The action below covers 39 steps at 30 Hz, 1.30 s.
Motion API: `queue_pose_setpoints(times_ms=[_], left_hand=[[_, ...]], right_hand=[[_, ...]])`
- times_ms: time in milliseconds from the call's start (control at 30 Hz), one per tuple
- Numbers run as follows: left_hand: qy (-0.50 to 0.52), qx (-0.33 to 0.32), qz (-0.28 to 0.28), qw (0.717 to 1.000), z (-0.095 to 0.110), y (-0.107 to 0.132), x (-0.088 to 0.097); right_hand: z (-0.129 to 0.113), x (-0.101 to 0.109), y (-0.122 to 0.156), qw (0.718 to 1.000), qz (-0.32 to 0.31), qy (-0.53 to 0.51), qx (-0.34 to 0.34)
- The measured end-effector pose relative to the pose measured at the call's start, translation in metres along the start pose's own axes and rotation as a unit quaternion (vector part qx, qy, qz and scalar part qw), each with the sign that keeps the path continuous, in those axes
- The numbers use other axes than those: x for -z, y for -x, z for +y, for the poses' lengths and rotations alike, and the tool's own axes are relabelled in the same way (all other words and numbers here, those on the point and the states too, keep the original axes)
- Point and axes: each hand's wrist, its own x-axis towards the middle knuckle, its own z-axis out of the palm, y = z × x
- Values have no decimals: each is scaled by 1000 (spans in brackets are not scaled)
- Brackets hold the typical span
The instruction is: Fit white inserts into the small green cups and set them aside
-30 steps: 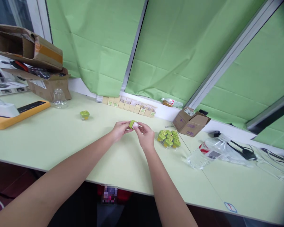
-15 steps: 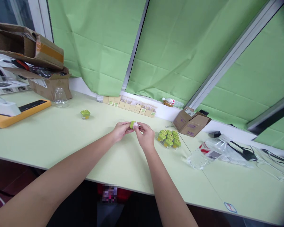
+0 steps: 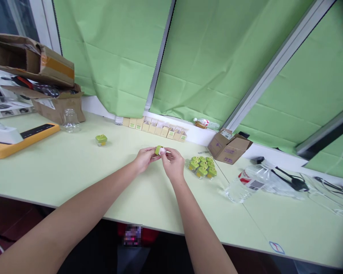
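Note:
Above the middle of the table, my left hand [image 3: 144,159] and my right hand [image 3: 173,164] meet around a small green-lidded container [image 3: 158,149]. Its green lid side faces my left fingers. A pale, whitish part shows between my right thumb and fingers; whether it is the container's body or something else, I cannot tell. To the right of my right hand stands a cluster of several small clear jars with green lids [image 3: 202,166]. One more green-lidded jar [image 3: 101,140] sits alone to the left, apart from both hands.
Several small cardboard boxes [image 3: 160,129] line the wall. A cardboard carton [image 3: 228,147] and a large plastic bottle lying tilted [image 3: 250,182] are on the right, with cables beyond. An orange power strip [image 3: 25,140], a clear plastic jar [image 3: 71,121] and stacked cartons [image 3: 57,108] occupy the left.
The view has shifted slightly, so everything sits a little further left. Both hands keep their hold on the small green-lidded container, with barely any finger movement visible.

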Motion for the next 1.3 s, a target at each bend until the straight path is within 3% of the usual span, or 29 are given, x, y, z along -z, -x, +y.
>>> queue_pose_setpoints(times_ms=[600,867,1300], left_hand=[[0,-5,-4,1000,-4,-4,3],[-1,-3,-9,1000,-1,-4,2],[-7,6,-25,1000,-2,-5,5]], right_hand=[[2,0,0,1000,-9,2,-15],[5,-3,0,996,12,-36,-77],[12,-4,0,991,10,-82,-101]])
